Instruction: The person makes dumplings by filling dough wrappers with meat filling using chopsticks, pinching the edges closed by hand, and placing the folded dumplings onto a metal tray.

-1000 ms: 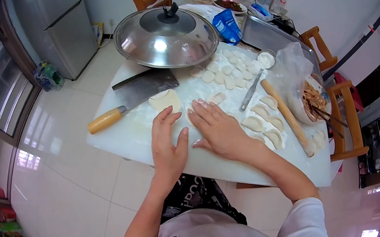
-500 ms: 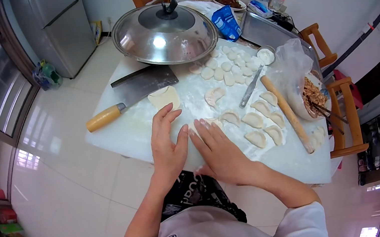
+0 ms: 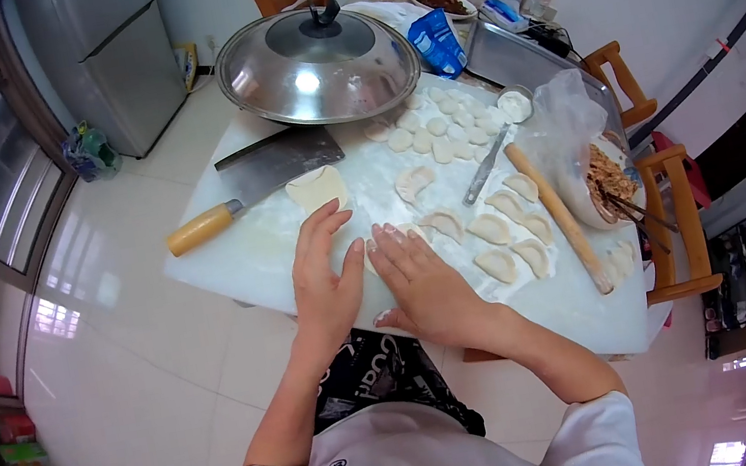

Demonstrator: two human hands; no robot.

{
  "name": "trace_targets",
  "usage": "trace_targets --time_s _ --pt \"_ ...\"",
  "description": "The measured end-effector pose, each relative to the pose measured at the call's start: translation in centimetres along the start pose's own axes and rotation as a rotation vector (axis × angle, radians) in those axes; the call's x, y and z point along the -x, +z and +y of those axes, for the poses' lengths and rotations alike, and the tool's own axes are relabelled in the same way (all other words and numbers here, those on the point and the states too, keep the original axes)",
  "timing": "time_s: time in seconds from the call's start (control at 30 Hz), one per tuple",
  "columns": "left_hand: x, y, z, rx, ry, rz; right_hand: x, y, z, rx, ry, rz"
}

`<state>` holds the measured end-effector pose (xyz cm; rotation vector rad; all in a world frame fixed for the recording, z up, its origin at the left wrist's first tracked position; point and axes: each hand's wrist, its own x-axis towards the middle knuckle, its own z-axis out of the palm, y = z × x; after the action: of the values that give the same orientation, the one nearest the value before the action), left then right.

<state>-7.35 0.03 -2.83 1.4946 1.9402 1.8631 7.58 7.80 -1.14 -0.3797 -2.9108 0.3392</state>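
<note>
My right hand (image 3: pixel 423 279) lies palm down and fingers outstretched over a piece of dough on the floured white board (image 3: pixel 233 258); only a pale rim shows past the fingertips. Just left of it, my left hand (image 3: pixel 324 266) is held with fingers apart and nothing in it. Beyond its fingertips rests a flat dough wrapper (image 3: pixel 318 190), close to a cleaver (image 3: pixel 290 160) with a wooden handle. Several folded dumplings (image 3: pixel 489 229) are spread to the right of my right hand, and small dough rounds (image 3: pixel 437 127) sit farther back.
A large domed pan lid (image 3: pixel 319 68) covers the back of the board. To the right are a rolling pin (image 3: pixel 558 218), a metal ladle (image 3: pixel 516 105) holding white flour, and a bowl of filling (image 3: pixel 612 186) with chopsticks. Wooden chairs (image 3: pixel 678 224) stand around.
My right hand has shifted slightly left and its thumb shows more clearly, spread toward the board's near edge. My left hand stays nearly in place. The whole view has moved a little.
</note>
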Motion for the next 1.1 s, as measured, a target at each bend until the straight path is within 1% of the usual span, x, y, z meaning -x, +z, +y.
trace_targets --time_s 0.07,0.17,0.23,0.27,0.33,0.37,0.43,0.47,0.57,0.6,0.63,0.67,0.7,0.73,0.77,0.8,0.83,0.87,0.9,0.93,0.97,1.0,1.07,1.1 --pt "0.0 0.0 0.1 0.036 -0.055 -0.01 -0.1 0.0 0.3 -0.033 -0.035 0.006" --pt "0.1 0.1 -0.1 0.011 -0.029 -0.008 -1.1 -0.6 2.0 -0.052 -0.055 0.049" --pt "0.1 0.1 0.1 0.015 -0.033 -0.01 -1.9 -1.2 2.8 -0.21 0.078 0.205" --pt "0.0 0.0 0.2 0.017 -0.036 -0.003 -2.2 -1.6 2.9 -0.21 0.08 0.211" --pt "0.0 -0.1 0.4 0.017 -0.038 -0.008 -3.0 -2.4 2.8 -0.061 0.081 0.153" --pt "0.0 -0.2 0.5 0.017 -0.043 -0.009 -3.5 -2.6 3.0 -0.062 0.077 0.156" --pt "0.0 -0.2 0.2 0.002 -0.009 -0.001 -4.4 -3.0 3.5 -0.091 0.191 -0.019" --pt "0.1 -0.1 0.1 -0.009 0.024 0.003 -4.7 -3.0 3.7 -0.091 0.185 -0.021" --pt "0.1 -0.1 0.0 -0.005 0.026 0.016 -5.0 -3.6 3.8 -0.071 0.139 -0.06" --pt "0.2 0.0 -0.6 -0.005 0.027 0.019 -4.9 -4.4 3.2 -0.183 0.227 -0.047" --pt "0.3 0.3 -1.4 0.07 -0.001 0.039 -4.8 -4.9 2.9 -0.295 0.316 -0.035" --pt "0.4 0.4 -1.9 0.144 -0.028 0.057 -4.6 -5.0 3.0 -0.293 0.315 -0.035" --pt "0.3 0.5 -1.7 0.145 -0.027 0.058 -4.4 -5.2 3.1 -0.45 0.304 0.063" --pt "0.1 0.5 -1.3 0.341 -0.146 0.069 -4.2 -5.3 3.1 -0.605 0.291 0.164" --pt "-0.1 0.5 -0.8 0.536 -0.262 0.077 -4.2 -5.2 3.3 -0.604 0.29 0.17" --pt "-0.3 0.5 -0.4 0.536 -0.257 0.074 -4.2 -5.0 3.6 -0.768 0.286 0.168" --pt "-0.3 0.5 0.1 0.833 -0.467 0.018 -4.2 -4.9 3.7 -0.933 0.28 0.164" --pt "-0.3 0.6 0.4 1.128 -0.68 -0.042 -4.1 -4.8 3.7 -0.934 0.28 0.168" --pt "-0.5 1.0 0.4 1.316 -0.605 -0.197 -4.1 -5.0 3.4 -1.009 0.248 0.169" --pt "-0.6 1.3 0.8 1.314 -0.603 -0.201 -4.0 -5.2 3.1 -1.082 0.215 0.171" --pt "-0.5 1.7 1.2 1.455 -0.738 -0.248 -4.0 -5.3 3.0 -1.083 0.214 0.178" --pt "-0.5 1.9 1.5 1.594 -0.879 -0.298 -3.8 -5.4 2.8 -1.039 0.258 0.168" --pt "-0.2 2.9 1.2 1.577 -0.882 -0.343 -3.4 -5.6 2.9 -0.994 0.307 0.168" --pt "-0.1 3.6 1.3 1.539 -0.864 -0.287 -3.1 -5.6 3.0 -0.627 0.245 0.274"
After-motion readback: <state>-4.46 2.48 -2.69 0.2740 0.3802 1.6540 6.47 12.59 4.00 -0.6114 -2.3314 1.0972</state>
